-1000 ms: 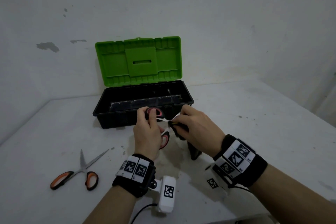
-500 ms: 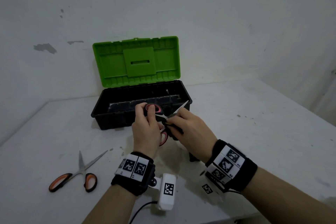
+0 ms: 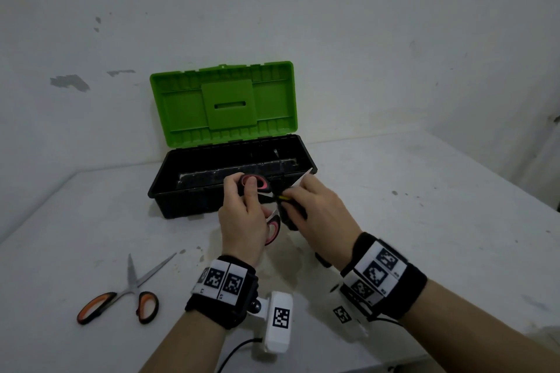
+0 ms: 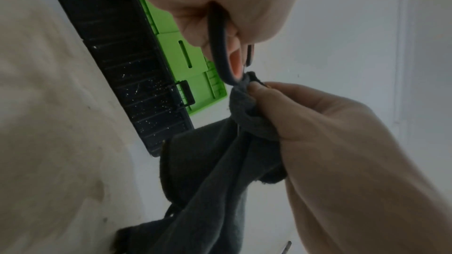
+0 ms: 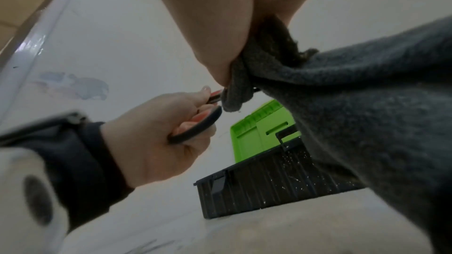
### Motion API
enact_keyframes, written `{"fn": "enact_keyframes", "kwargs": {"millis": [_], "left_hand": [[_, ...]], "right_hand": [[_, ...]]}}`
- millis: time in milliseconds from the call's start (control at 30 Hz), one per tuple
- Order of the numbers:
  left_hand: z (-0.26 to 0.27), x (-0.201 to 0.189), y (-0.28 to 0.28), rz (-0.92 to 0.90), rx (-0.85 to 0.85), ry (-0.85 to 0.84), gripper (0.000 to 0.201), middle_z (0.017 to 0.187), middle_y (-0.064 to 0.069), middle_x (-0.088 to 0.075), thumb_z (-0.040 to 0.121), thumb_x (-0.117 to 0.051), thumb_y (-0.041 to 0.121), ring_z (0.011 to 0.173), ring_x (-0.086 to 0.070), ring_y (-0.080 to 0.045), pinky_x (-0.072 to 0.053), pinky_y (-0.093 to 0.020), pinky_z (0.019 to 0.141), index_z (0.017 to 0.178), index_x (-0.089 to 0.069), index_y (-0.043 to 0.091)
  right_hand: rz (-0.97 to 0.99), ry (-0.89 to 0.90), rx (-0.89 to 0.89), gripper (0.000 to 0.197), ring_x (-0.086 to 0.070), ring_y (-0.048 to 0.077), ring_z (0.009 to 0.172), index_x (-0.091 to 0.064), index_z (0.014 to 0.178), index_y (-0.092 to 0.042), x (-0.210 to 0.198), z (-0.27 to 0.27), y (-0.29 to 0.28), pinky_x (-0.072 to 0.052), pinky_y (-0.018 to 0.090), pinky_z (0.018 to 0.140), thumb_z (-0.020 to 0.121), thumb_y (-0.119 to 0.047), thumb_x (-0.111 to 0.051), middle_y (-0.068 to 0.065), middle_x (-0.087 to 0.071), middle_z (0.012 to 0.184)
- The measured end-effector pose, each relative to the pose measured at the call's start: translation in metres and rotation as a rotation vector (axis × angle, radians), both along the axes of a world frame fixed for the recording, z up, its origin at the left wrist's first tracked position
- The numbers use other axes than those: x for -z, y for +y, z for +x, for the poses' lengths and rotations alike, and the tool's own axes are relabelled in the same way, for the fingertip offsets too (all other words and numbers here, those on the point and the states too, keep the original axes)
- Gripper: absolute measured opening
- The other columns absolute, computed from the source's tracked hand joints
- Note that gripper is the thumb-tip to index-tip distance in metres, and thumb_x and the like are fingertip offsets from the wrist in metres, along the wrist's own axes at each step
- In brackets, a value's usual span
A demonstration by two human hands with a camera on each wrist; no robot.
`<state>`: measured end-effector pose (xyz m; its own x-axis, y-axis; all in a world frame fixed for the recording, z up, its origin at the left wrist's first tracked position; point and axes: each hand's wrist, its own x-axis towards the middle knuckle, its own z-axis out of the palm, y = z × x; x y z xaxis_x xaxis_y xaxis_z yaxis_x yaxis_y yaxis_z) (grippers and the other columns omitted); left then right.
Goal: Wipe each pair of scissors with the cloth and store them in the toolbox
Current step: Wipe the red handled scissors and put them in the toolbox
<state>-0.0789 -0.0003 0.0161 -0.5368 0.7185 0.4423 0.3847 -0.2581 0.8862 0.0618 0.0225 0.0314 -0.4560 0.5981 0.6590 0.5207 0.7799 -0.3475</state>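
My left hand (image 3: 242,215) grips the red-and-black handles of a pair of scissors (image 3: 257,185) just in front of the toolbox (image 3: 188,206). The same scissors' handle loop (image 4: 221,55) shows in the left wrist view. My right hand (image 3: 315,212) holds a dark grey cloth (image 3: 288,215) pinched around the blades near the pivot; a blade tip (image 3: 304,179) sticks out past the fingers. The cloth (image 5: 354,113) hangs down from that hand, also seen as the cloth (image 4: 220,171) in the left wrist view. A second pair of scissors (image 3: 127,294) with orange-and-black handles lies on the table at the left.
The black toolbox stands open with its green lid (image 3: 224,103) upright against the white wall. The white table (image 3: 424,206) carries stains and small specks. Its front edge runs close to my forearms.
The right hand with the cloth has slid along the blades toward the pivot, and more of the blade tip shows beyond the fingers. The scissors sit slightly higher, nearer the toolbox.
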Motion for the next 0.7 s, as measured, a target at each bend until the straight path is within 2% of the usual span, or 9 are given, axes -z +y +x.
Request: {"fn": "enact_keyframes", "kwargs": {"millis": [100, 200, 400, 467, 567, 667, 700], "left_hand": [[-0.003, 0.001, 0.0, -0.004, -0.009, -0.035, 0.015, 0.063, 0.001, -0.062, 0.105, -0.043, 0.033, 0.053, -0.066, -0.009, -0.052, -0.03, 0.053, 0.11, -0.051, 0.021], [-0.005, 0.002, -0.001, -0.002, -0.009, -0.036, 0.018, 0.063, 0.0, -0.063, 0.105, -0.043, 0.034, 0.053, -0.065, -0.009, -0.051, -0.031, 0.053, 0.112, -0.051, 0.02], [-0.007, 0.001, -0.004, 0.034, 0.011, -0.008, 0.019, 0.064, 0.0, -0.061, 0.105, -0.042, 0.031, 0.052, -0.063, -0.005, -0.049, -0.016, 0.052, 0.114, -0.051, 0.017], [-0.008, -0.001, -0.005, 0.044, 0.02, -0.01, 0.017, 0.064, -0.002, -0.061, 0.105, -0.042, 0.03, 0.052, -0.062, -0.005, -0.047, -0.014, 0.051, 0.112, -0.052, 0.017], [-0.01, -0.001, -0.004, 0.048, 0.029, -0.027, 0.017, 0.066, -0.006, -0.062, 0.105, -0.042, 0.03, 0.051, -0.061, -0.005, -0.047, -0.013, 0.05, 0.112, -0.052, 0.018], [-0.014, -0.001, -0.003, 0.025, 0.037, -0.104, 0.019, 0.069, -0.004, -0.061, 0.105, -0.042, 0.032, 0.052, -0.061, -0.007, -0.048, -0.014, 0.051, 0.11, -0.054, 0.018], [-0.015, -0.001, -0.003, 0.012, 0.037, -0.145, 0.019, 0.067, -0.001, -0.06, 0.106, -0.041, 0.032, 0.051, -0.059, -0.007, -0.048, -0.015, 0.052, 0.108, -0.055, 0.019]], "right_hand": [[-0.004, -0.023, -0.077, 0.016, -0.059, 0.025, 0.071, -0.071, 0.099, -0.005, 0.008, -0.001, -0.005, -0.053, 0.041, 0.06, 0.092, -0.016, -0.061, 0.008, -0.056, 0.089], [0.002, -0.025, -0.082, 0.019, -0.058, 0.024, 0.069, -0.072, 0.101, -0.006, 0.005, 0.0, -0.005, -0.053, 0.039, 0.059, 0.093, -0.018, -0.06, 0.008, -0.056, 0.089], [-0.017, 0.005, 0.022, 0.014, -0.059, 0.026, 0.071, -0.074, 0.099, -0.006, -0.005, 0.014, 0.014, -0.053, 0.036, 0.063, 0.09, -0.013, -0.065, 0.008, -0.056, 0.087], [-0.065, 0.036, 0.071, 0.014, -0.059, 0.024, 0.074, -0.076, 0.098, -0.009, -0.009, 0.02, 0.024, -0.048, 0.032, 0.067, 0.089, -0.012, -0.067, 0.003, -0.055, 0.086], [-0.121, 0.039, 0.153, 0.013, -0.058, 0.022, 0.076, -0.077, 0.097, -0.013, -0.011, 0.029, 0.038, -0.034, 0.021, 0.069, 0.086, -0.015, -0.071, -0.003, -0.051, 0.082], [-0.197, 0.105, 0.233, 0.012, -0.059, 0.016, 0.077, -0.077, 0.094, -0.018, -0.012, 0.047, 0.046, -0.035, 0.018, 0.068, 0.084, -0.022, -0.073, -0.003, -0.059, 0.08], [-0.245, 0.143, 0.238, 0.011, -0.06, 0.012, 0.077, -0.077, 0.094, -0.019, -0.012, 0.053, 0.047, -0.037, 0.013, 0.068, 0.085, -0.023, -0.073, -0.006, -0.063, 0.081]]}}
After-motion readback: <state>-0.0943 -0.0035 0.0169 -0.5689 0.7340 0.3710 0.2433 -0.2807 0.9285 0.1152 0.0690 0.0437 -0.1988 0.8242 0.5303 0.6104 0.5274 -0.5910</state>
